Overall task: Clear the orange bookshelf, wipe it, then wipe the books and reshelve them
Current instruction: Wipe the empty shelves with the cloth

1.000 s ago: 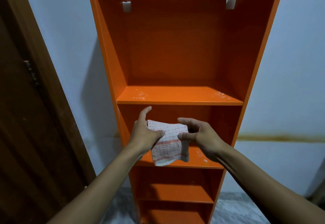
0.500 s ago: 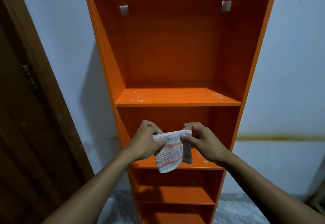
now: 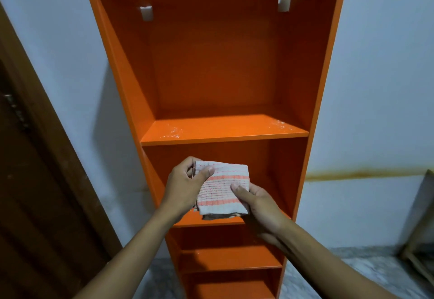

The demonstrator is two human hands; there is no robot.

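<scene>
In the lower middle of the frame, your left hand (image 3: 185, 187) pinches the top corner and your right hand (image 3: 258, 201) grips the side of the soft, light, floppy white cloth with orange stripes (image 3: 222, 189), so keep it folded flat in front of the empty orange wooden bookshelf (image 3: 223, 129).

Cloth (image 3: 222, 189) now being folded flatter vs 1 s ago; right hand (image 3: 259, 204) shifting under its lower edge, left hand (image 3: 185, 184) pinching top corner.
</scene>
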